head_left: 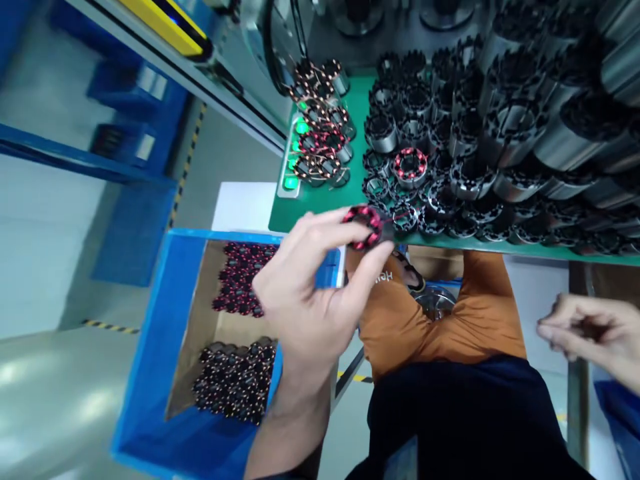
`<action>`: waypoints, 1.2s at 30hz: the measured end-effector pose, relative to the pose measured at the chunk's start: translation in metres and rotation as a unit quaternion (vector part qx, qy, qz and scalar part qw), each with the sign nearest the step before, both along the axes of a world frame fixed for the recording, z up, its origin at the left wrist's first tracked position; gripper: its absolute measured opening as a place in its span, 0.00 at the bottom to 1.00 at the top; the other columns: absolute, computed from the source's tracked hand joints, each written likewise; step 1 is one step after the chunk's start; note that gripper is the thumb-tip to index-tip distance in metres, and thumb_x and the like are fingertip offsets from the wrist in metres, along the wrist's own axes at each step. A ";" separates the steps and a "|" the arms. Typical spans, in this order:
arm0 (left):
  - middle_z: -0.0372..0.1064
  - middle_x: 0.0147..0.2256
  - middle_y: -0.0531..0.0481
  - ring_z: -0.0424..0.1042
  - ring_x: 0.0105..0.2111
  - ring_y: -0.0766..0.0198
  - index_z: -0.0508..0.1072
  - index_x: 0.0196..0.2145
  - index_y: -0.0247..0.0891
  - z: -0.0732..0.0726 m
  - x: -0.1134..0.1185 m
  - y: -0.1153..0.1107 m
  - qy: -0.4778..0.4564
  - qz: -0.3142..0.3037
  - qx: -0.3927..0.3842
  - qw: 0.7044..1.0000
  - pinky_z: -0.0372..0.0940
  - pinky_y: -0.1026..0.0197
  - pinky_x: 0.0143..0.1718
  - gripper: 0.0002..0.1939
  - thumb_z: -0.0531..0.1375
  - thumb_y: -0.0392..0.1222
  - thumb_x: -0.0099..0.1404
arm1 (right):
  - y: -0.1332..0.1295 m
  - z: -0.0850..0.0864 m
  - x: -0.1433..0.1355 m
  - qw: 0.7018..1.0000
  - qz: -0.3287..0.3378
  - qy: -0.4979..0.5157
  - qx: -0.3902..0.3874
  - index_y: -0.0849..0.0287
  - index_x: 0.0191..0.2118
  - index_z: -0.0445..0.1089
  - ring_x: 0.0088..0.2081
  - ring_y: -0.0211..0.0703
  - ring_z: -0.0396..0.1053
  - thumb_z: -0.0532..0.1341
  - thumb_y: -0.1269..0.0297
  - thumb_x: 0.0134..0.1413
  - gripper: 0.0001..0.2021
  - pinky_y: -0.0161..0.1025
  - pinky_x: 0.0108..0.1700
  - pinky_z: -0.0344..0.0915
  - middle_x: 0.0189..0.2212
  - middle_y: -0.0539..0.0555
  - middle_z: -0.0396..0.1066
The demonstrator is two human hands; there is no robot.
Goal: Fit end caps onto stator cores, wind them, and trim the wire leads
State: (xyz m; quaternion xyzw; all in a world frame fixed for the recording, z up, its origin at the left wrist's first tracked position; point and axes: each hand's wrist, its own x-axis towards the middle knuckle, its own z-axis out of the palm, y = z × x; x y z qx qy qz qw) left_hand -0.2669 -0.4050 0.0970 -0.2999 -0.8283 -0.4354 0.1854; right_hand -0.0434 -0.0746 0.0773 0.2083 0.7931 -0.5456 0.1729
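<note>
My left hand [320, 280] grips a small motor stator [366, 227] with red wire windings between thumb and fingers, just over the front edge of the green work surface. A thin red wire seems to trail from it to the right. Off to the right, above the floor, my right hand [595, 330] is closed with thumb and fingertips together; what it pinches, if anything, cannot be made out. Closest to the held stator are bare black-and-silver stator cores [404, 217] in rows. One red-wound stator [410, 167] stands among them.
Several copper- and red-wound stators [320, 133] stand at the surface's left, beside a strip of green-lit buttons [290, 181]. A blue bin [150, 360] at lower left holds stacked wound stators [235, 380]. Taller cores [575, 133] crowd the right. Machine parts [357, 17] are behind.
</note>
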 end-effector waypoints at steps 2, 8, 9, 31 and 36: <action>0.87 0.49 0.53 0.87 0.53 0.51 0.83 0.47 0.49 0.002 -0.020 0.015 0.031 -0.024 -0.032 0.999 0.78 0.41 0.61 0.10 0.77 0.39 0.74 | -0.019 -0.019 0.011 0.994 0.011 -0.076 -0.079 0.55 0.33 0.82 0.27 0.42 0.70 0.76 0.37 0.66 0.25 0.38 0.30 0.66 0.26 0.54 0.76; 0.83 0.50 0.50 0.81 0.52 0.50 0.85 0.46 0.50 -0.009 -0.040 0.032 0.067 -0.012 -0.087 0.994 0.72 0.42 0.56 0.08 0.78 0.45 0.73 | -0.047 -0.061 0.052 0.969 0.041 -0.159 -0.183 0.57 0.39 0.82 0.33 0.39 0.64 0.73 0.38 0.70 0.24 0.37 0.38 0.60 0.31 0.50 0.73; 0.82 0.50 0.49 0.81 0.51 0.50 0.85 0.46 0.50 -0.010 -0.041 0.029 0.071 -0.007 -0.089 0.994 0.72 0.43 0.56 0.08 0.78 0.46 0.73 | -0.045 -0.064 0.055 0.969 0.032 -0.161 -0.185 0.57 0.40 0.81 0.33 0.39 0.65 0.72 0.37 0.71 0.25 0.38 0.38 0.60 0.32 0.50 0.73; 0.78 0.58 0.36 0.73 0.58 0.37 0.86 0.49 0.46 -0.066 -0.126 -0.040 0.119 0.108 -0.227 0.960 0.70 0.32 0.60 0.20 0.77 0.60 0.68 | -0.054 -0.072 0.047 0.971 -0.064 -0.111 -0.200 0.56 0.37 0.82 0.31 0.42 0.69 0.71 0.29 0.67 0.30 0.39 0.36 0.70 0.31 0.52 0.72; 0.81 0.58 0.39 0.74 0.58 0.37 0.83 0.39 0.46 -0.063 -0.129 -0.023 0.156 0.087 -0.153 0.972 0.69 0.24 0.62 0.13 0.76 0.55 0.69 | -0.074 -0.065 0.050 0.972 -0.039 -0.094 -0.213 0.56 0.39 0.80 0.31 0.40 0.67 0.72 0.34 0.70 0.27 0.39 0.36 0.65 0.30 0.50 0.70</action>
